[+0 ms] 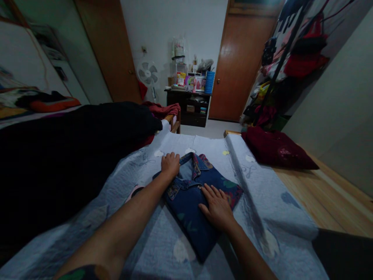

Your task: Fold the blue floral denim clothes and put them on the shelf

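A folded dark blue denim shirt (186, 217) with floral patches lies on the bed, its collar (190, 182) facing away from me. My left hand (170, 165) is at the far left of the collar, fingers curled down over the shirt's edge; the fingertips are hidden. Flat on the shirt front, just below the collar, rests my right hand (217, 208) with its fingers stretched out. A small pink and black item (135, 191) shows partly from under my left forearm.
A pale blue patterned sheet (262, 194) covers the bed. Dark clothing (72, 155) is heaped along the left. A maroon pillow (276, 149) lies at the right, over a wooden board (305, 190). Behind stand a fan (148, 74), a dark cabinet (186, 112) and hanging bags (309, 54).
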### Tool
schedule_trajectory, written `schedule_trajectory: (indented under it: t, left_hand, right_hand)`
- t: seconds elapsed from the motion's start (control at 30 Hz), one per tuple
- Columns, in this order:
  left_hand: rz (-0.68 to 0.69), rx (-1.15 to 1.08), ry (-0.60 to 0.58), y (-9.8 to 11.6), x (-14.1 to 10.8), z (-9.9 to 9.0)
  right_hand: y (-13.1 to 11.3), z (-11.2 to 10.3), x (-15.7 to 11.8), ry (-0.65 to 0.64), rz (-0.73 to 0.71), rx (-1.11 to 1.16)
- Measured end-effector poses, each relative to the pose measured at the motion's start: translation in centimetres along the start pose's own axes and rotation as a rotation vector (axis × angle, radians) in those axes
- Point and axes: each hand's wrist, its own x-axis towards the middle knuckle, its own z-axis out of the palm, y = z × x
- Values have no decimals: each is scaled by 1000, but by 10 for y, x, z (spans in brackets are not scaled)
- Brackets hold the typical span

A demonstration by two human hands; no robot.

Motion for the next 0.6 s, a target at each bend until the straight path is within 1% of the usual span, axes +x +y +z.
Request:
schedule_trajectory:
  t: [0.07,0.1,0.2,0.23,0.3,0.33,0.37,0.4,0.47,0.53,0.6]
  left_hand:
    - [2,-103,104,3,-8,-10]
    - [-26,-188,129,4,-16,-15]
    - [-208,-512,139,5,-51,-25]
    - [-282,-622,154,5,-67,-26]
    - [-433,-864,173,4,-99,-25]
    - [-506,-1007,165,4,-115,-24]
    - [-559,-1163,140,5,-128,-22]
    - [-620,-1305,104,5,-140,-21]
    - [-780,-1493,14,7,-157,-21]
    - [-942,-1583,-57,9,-165,-22]
    - [-1026,-1686,-103,12,-166,-24]
  right_hand:
    - [3,-1,2,-5,-16,23]
    - [6,-3,4,-11,-34,44]
    - [21,-14,18,0,-86,140]
    - [27,-18,26,30,-78,173]
    - [41,-28,44,158,-10,178]
    - [48,-33,54,221,30,159]
    - [54,-37,63,250,63,141]
    - [60,-39,72,252,103,128]
    - [70,-43,88,190,206,136]
    - [77,-44,99,110,265,164]
    - [82,-44,107,64,283,189]
